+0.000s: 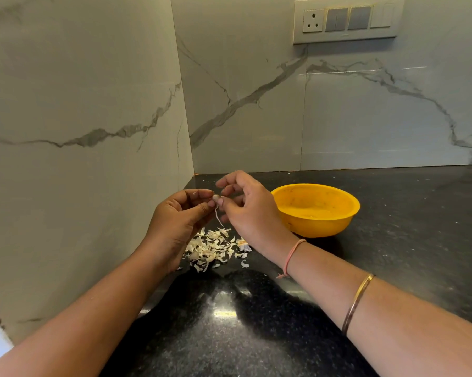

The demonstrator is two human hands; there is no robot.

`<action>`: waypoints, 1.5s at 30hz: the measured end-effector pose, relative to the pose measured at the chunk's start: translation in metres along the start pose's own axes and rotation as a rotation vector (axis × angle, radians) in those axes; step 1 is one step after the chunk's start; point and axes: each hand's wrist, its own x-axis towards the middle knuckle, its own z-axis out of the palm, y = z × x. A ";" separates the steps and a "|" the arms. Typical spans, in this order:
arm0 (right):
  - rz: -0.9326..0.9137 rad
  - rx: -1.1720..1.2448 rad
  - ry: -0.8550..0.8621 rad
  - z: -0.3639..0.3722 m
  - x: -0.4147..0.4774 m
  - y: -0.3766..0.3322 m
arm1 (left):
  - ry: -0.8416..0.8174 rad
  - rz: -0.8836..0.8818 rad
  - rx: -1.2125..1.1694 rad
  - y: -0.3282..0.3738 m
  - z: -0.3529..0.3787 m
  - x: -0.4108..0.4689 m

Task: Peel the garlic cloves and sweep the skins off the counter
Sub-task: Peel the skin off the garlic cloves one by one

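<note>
Right between the two sets of fingertips sits a small pale garlic clove [215, 197], held up in the air above the counter [256, 322]. On its left side the left hand [180, 219] pinches the garlic clove between the tip of the thumb and the forefinger, with the other fingers curled in loosely behind. On its right side the right hand [245, 210] meets it, thumb and a bent finger closed on a strip of skin [218, 216] where it leaves the clove; the forefinger arches above the pinch, and the remaining fingers fold in toward the palm. That thin strip hangs down from the fingertips, its lower end loose and not touching anything. Directly below the fingers, on the black speckled counter, lies a pile of skins [215, 246], white and papery, spread partly under the left wrist and reaching toward the right wrist, with a few stray flakes just outside it. Beyond the back of the right hand, to the right of the fingers, a yellow bowl [324, 227] stands upright on the counter; what lies in it cannot be made out. A pink thread [293, 254] circles the right wrist, and a gold bangle [358, 300] sits further up that forearm. Behind the fingers rises a marble-veined wall [256, 118], meeting a second panel in a corner, and a switch panel [346, 20] is fixed high up to the right.
</note>
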 end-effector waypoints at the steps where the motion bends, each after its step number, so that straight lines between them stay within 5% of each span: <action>1: -0.013 0.003 -0.016 0.000 0.000 0.000 | 0.005 0.003 -0.010 0.001 0.000 0.000; 17: 0.265 0.434 0.068 -0.011 0.004 0.000 | 0.057 -0.034 0.203 -0.001 -0.002 0.001; 28: 0.211 0.277 0.009 -0.007 0.001 0.001 | 0.005 0.013 0.374 0.000 -0.001 -0.002; 35: -0.104 -0.156 -0.070 -0.006 0.000 0.000 | -0.074 0.097 0.734 -0.001 -0.003 -0.004; 45: 0.079 -0.184 -0.183 -0.017 0.006 -0.012 | -0.152 0.297 1.088 -0.001 -0.008 -0.004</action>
